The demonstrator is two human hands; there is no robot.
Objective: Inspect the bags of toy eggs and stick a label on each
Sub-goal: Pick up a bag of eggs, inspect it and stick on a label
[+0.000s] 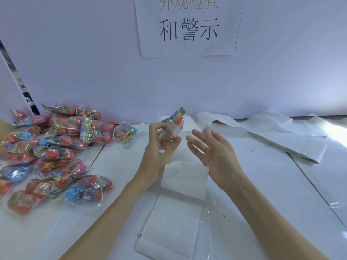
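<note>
A heap of bagged toy eggs (50, 152) is lying along the left side of the white table (262, 194), spilling past the left edge of the view and reaching back almost to the rear wall. One stray bag (124, 133) is sitting just beside the heap's right fringe, with bare tabletop opening up between it and the hands.

Above the middle of the table, the left hand (159, 147) is holding one bag of toy eggs (171, 131) upright, fingers curled round its lower part while the colourful header is sticking up free. Just to its right, the right hand (210, 147) is hovering palm-in with fingers spread and straight; a small white label (206, 127) is clinging to a fingertip, close to the bag but not touching it.

Below the hands, a strip of white label sheet (176, 209) is lying flat, running toward the near edge. On the right, crumpled backing paper (262, 121) and another sheet (304, 149) are trailing along the far edge, leaving open surface in front.
</note>
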